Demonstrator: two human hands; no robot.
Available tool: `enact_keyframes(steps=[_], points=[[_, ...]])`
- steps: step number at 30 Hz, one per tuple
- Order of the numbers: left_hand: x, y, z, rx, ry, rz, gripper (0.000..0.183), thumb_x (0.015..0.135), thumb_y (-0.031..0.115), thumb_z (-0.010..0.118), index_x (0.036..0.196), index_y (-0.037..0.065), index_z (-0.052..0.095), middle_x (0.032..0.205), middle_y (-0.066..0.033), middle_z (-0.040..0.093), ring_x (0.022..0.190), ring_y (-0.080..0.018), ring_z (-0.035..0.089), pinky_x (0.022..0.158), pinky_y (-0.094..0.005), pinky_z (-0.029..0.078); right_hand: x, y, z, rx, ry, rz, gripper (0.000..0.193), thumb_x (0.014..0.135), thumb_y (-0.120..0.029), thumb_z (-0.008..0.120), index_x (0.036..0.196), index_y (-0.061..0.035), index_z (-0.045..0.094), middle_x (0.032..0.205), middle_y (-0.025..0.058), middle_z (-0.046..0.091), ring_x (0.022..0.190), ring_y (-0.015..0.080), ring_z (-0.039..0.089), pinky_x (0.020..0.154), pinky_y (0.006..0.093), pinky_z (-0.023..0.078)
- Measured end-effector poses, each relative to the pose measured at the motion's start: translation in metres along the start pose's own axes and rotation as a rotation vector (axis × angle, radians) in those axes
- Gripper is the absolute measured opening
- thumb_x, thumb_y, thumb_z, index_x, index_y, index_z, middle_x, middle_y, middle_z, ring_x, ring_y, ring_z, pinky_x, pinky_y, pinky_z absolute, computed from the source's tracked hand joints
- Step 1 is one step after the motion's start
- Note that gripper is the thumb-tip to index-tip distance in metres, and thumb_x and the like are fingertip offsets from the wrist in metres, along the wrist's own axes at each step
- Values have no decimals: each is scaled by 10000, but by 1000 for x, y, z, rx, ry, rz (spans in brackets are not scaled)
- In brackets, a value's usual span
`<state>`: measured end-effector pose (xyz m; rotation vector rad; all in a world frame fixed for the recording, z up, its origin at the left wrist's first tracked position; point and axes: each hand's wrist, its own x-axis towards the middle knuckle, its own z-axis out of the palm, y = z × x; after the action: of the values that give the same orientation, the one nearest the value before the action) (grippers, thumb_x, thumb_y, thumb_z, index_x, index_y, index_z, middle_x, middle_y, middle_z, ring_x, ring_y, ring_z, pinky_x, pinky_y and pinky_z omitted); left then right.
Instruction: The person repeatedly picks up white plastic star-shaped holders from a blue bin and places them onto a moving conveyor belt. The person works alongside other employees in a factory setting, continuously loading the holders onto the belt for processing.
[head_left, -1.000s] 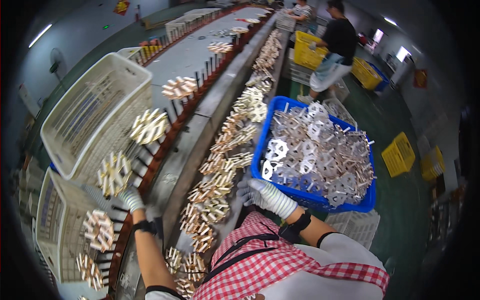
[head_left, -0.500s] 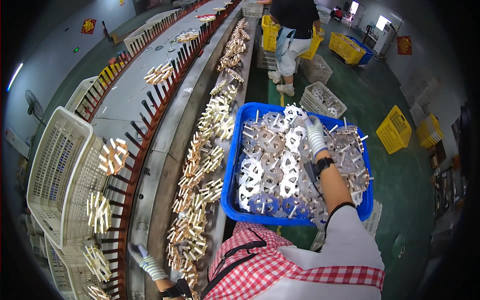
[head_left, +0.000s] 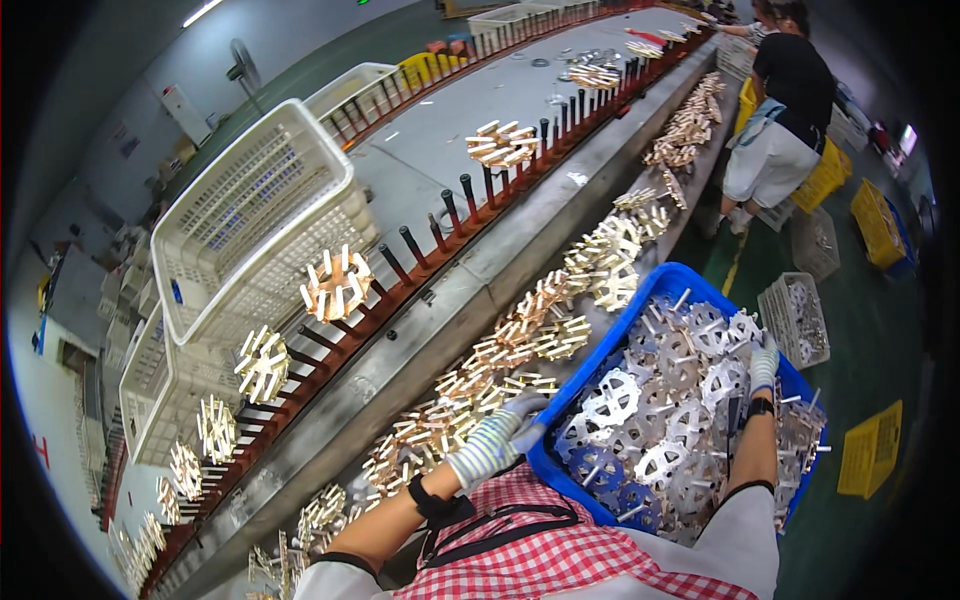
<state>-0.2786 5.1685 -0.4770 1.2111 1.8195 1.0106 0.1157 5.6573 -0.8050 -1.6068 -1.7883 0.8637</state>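
Silver spoked metal stampings (head_left: 660, 400), heaped loose and filling the blue plastic crate (head_left: 640, 305) at lower right of the frame, directly ahead of the red-checked apron.

Changed since half a second ago: left hand (head_left: 495, 445), in a striped knit glove, then low at the bottom left beside the trough, now up at the crate's near-left rim. Fingers curled against that rim and touching it; a true grip on it not clear enough to tell. Right hand (head_left: 765, 362), also gloved, as before inside the crate, now toward its right side, lying on top of the stampings. Fingers bent downward among the pieces; holding one or merely resting, impossible to say. Both hands thus at the crate, none at the trough.

Containers:
- Blue crate: stampings only, piled almost to the rim.
- Long grey metal trough (head_left: 440, 330), running diagonally from lower left to upper right: strewn with brass-coloured spoked pieces (head_left: 520, 340) in clusters.
- Red rack of black pegs (head_left: 400, 265) beside the trough: several brass-coloured pieces hung on it, one at centre left.
- White lattice plastic baskets (head_left: 250, 220), upper left: apparently without contents.
- Small white basket (head_left: 795, 320) on the green floor, right of the crate: a few silver pieces inside.
- Yellow crates (head_left: 875, 220) at right edge: contents not visible.

Another person (head_left: 790, 100) standing at upper right, by the trough's far end.
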Motion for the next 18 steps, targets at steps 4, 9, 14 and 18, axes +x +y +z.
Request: enact_keyframes(steps=[4, 9, 14, 18], points=[[4, -10, -3, -34, -213, -115, 415, 999, 233, 520, 1353, 18, 491, 1257, -130, 591, 1173, -205, 544, 1017, -333, 431, -30, -48, -11, -58, 132, -110, 417, 891, -21, 563, 1306, 7, 542, 1280, 217, 582, 1141, 345, 577, 1014, 381, 434], [-1, 0, -8, -202, -243, -210, 481, 1003, 280, 535, 1395, 17, 446, 1302, -124, 568, 1200, -201, 529, 1048, -331, 406, -144, -298, -47, -109, 182, -753, 278, 933, -130, 553, 1189, -29, 587, 1107, 161, 618, 1012, 345, 576, 968, 426, 430], [4, 13, -7, -474, -224, -113, 556, 974, 271, 592, 1425, 24, 382, 1311, -122, 544, 1192, -195, 515, 1035, -327, 404, -257, -447, -26, 36, -113, -1138, 140, 706, -145, 646, 830, -88, 616, 831, 81, 636, 846, 294, 610, 786, 451, 488], [-23, -15, -25, -454, -129, 43, 426, 979, 148, 553, 1372, 22, 449, 1268, -109, 582, 1114, -215, 583, 997, -352, 489, -320, -470, 11, 176, -95, -1443, 276, 740, -192, 723, 1004, -232, 652, 1012, -9, 642, 1058, 213, 575, 940, 441, 464]])
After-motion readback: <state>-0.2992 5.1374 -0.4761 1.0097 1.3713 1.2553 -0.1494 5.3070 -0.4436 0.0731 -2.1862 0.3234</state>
